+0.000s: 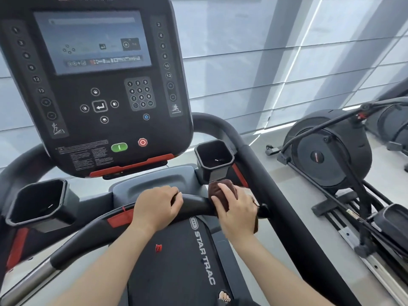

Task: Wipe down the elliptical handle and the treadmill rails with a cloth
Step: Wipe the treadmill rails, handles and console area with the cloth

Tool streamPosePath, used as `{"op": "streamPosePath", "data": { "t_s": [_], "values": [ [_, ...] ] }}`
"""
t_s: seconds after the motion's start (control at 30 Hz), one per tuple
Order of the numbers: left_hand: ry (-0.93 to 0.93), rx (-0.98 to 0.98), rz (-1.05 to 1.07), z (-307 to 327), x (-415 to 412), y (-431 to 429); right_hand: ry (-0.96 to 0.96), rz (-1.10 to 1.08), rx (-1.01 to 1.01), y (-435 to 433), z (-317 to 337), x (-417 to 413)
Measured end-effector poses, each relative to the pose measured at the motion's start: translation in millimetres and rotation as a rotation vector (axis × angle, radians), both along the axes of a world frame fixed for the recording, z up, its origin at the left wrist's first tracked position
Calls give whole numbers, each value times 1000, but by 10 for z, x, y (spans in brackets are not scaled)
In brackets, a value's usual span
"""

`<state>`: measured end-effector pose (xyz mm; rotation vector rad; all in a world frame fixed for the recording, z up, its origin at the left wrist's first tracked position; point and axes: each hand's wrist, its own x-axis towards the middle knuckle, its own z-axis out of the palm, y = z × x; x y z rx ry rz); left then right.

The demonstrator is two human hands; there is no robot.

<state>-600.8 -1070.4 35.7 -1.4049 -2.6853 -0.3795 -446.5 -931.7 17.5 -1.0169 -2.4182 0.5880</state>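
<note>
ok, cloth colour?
Dark brown cloth, bunched in the right hand; head view.

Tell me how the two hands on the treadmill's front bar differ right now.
The left hand grips the front handlebar bare, while the right hand presses a dark brown cloth around it. The left hand sits near the bar's middle; the right hand is at its right end, below the right cup holder. Both curl over the same bar.

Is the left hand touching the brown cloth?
Apart. The head view shows bare black bar between the left hand and the cloth.
</note>
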Motion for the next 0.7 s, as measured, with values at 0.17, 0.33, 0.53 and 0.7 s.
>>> {"op": "streamPosePath", "data": {
  "t_s": [0.17, 0.33, 0.53, 0.7],
  "values": [
    [34, -16, 22, -28, -5, -6, 64, 169, 89, -140, 19, -37],
    [31, -10, 49, -3, 17, 1, 24, 138, 130, 281, -174, 256],
    [31, -1, 97, -5, 36, 22, 18, 95, 55, 472, -249, 376],
    [32, -2, 152, 17, 99, 59, 84, 358, 160, 172, -162, 248]
  ]
}}
